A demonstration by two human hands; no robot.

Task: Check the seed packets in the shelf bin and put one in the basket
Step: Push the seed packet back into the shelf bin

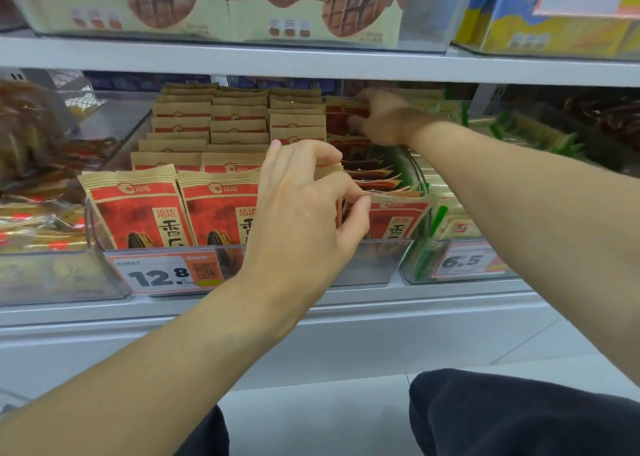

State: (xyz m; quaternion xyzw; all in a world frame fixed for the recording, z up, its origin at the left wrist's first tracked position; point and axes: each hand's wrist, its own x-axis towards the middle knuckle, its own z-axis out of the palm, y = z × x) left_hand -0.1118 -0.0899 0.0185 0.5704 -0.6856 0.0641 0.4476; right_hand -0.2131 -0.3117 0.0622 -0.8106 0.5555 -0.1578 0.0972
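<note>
Nearest the camera, the left hand (pixel 304 210) curls its fingers over the top edges of the front seed packets (pixel 138 210), pinching them at the right-hand row of the clear shelf bin (pixel 367 265). Farther back in the same row, the right hand (pixel 381 116) grips the upright packets near the bin's rear. A price tag (pixel 166 275) fronts the bin.
</note>
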